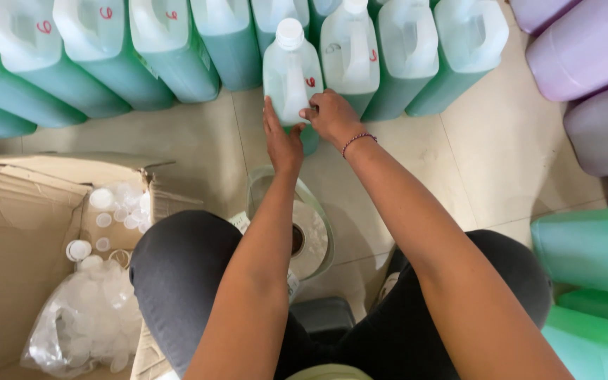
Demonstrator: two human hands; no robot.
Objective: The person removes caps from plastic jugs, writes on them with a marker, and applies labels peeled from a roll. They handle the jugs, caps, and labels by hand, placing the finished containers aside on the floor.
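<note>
dark-trousered knees, left hand (282, 143) flat on translucent green-filled white-capped jug (291, 79), right hand (332, 117) grip closed on it

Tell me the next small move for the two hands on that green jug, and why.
Probably press flat whatever the hands are fixing to the jug. The left hand lies flat against its front and the right hand pinches at its side, while a roll of what looks like labels sits just below, between the knees.

Caps (110, 211) in box (15, 232) left; jugs (107, 49) behind.
</note>
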